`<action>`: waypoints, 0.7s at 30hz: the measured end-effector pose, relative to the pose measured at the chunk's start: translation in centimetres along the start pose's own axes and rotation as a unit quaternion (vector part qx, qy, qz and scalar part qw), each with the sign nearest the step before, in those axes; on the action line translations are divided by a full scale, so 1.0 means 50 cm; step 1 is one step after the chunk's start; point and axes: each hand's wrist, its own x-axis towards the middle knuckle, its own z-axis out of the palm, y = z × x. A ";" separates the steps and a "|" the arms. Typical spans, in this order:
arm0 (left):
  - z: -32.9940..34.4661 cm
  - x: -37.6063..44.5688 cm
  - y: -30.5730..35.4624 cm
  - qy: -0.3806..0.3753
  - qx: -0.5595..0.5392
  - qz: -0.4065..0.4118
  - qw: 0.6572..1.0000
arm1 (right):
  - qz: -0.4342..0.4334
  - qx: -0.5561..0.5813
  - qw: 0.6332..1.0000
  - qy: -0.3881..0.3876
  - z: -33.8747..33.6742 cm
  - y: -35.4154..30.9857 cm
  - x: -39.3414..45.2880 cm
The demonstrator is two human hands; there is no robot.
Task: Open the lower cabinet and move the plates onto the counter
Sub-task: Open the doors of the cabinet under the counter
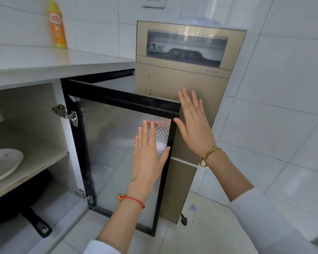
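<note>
White tiles line the walls and floor of a small kitchen, seen from a head-worn camera looking down at a lower cabinet. The cabinet door [121,153], a black frame around patterned frosted glass, stands swung wide open on its hinges, so the first part of the task looks done. The left hand [148,153] lies flat against the glass of the door with fingers straight and spread, holding nothing; a red cord bracelet circles that wrist. The right hand [195,123] is also wide open, fingers straight, just beyond the door's free edge and in front of a gold-coloured standing appliance [189,70]; whether its thumb touches the frame cannot be told. A gold bracelet sits on that wrist. Inside the open cabinet, at the far left, a white plate [4,164] rests on the middle shelf [37,167], partly cut off by the picture's edge, so how many plates lie there is unclear. Below it, on the cabinet floor, sits a black frying pan [17,208] with its handle pointing outward. The pale worktop [44,61] above carries only a blurred yellow and orange bottle [57,24]; no plate has reached it yet, so the moving itself is still to do.
</note>
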 end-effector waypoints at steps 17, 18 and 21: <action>-0.027 0.010 -0.037 -0.064 0.005 0.026 0.998 | -0.021 0.116 0.993 -0.031 -0.009 0.008 0.005; -0.035 0.005 -0.036 -0.061 0.009 0.026 0.998 | -0.022 0.127 0.991 -0.030 -0.014 0.003 0.002; -0.062 -0.014 -0.037 -0.050 0.005 0.023 0.999 | -0.031 0.158 0.987 -0.022 -0.031 -0.011 -0.010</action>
